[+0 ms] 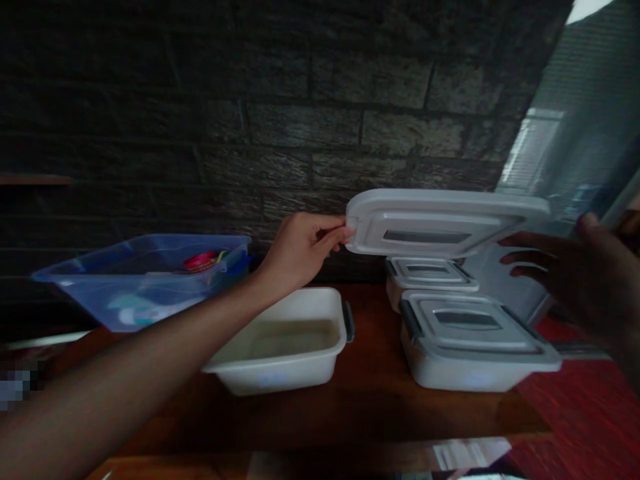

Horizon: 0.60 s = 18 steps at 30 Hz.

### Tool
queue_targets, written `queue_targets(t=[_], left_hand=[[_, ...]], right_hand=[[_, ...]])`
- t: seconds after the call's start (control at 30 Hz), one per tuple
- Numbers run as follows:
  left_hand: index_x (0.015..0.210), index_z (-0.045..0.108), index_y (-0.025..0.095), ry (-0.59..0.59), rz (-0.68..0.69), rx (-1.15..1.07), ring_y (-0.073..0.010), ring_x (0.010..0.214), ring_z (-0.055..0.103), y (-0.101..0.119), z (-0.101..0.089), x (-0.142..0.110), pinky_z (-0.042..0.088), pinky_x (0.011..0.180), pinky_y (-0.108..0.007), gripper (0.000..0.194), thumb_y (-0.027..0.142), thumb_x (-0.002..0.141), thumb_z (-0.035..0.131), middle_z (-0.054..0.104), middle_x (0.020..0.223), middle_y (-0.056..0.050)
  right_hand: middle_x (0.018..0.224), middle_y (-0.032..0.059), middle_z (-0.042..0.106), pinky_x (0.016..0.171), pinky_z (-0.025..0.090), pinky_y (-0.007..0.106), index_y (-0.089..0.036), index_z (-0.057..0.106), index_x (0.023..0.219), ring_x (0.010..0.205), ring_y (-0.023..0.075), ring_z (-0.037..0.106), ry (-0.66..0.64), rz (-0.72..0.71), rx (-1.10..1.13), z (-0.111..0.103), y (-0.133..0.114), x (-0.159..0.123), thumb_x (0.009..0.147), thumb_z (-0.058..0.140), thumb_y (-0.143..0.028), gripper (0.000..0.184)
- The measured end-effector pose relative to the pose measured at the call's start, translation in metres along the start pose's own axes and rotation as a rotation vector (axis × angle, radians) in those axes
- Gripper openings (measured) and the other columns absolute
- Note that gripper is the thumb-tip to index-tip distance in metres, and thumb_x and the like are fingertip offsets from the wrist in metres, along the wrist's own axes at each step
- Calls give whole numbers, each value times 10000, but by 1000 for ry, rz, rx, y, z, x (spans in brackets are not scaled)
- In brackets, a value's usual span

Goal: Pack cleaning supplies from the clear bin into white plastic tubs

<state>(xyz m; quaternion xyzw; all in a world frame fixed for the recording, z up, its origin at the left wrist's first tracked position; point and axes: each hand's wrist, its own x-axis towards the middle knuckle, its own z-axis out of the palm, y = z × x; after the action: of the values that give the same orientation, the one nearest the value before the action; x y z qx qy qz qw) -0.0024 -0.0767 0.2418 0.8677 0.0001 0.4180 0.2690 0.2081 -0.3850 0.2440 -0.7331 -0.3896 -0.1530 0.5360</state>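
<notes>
My left hand (310,247) pinches the left edge of a white plastic lid (445,223), which is raised in the air and tilted. At the lid's right end is my right hand (565,267), fingers spread and thumb up; whether its fingertips touch the lid I cannot tell. Below my left forearm stands an uncovered white storage box (300,360) with a grey side latch (349,322). To its right sits a lidded white box (465,340) with grey latches, and a smaller lidded box (430,273) is behind that one, under the raised lid.
A see-through blue bin (145,293) with a red roll-like item (200,261) inside stands at the left. All boxes rest on a brown wooden table (370,400) against a dark brick wall (300,120). Red flooring (575,407) lies at the right, near glass.
</notes>
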Motion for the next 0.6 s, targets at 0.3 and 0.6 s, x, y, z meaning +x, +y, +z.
queue_targets(t=[0.3,0.6], left_hand=[[1358,662,260,-261,-51,-19,-181,751,722,22,78,0,536,663,-281,399,306,1005,482,788,1017,-34],[1337,670,223,-475,107,52,-228,938,730,24,137,-19,531,844,-321,512,53,949,382,774,1042,-77]], right_hand=[[1209,141,743,825,546,328,-181,749,1112,1070,268,702,85,450,462,-44,75,-16,909,646,-487,381],[1127,131,774,1030,471,449,-215,815,861,1175,347,669,122,460,203,-55,151,-68,852,676,-351,195]])
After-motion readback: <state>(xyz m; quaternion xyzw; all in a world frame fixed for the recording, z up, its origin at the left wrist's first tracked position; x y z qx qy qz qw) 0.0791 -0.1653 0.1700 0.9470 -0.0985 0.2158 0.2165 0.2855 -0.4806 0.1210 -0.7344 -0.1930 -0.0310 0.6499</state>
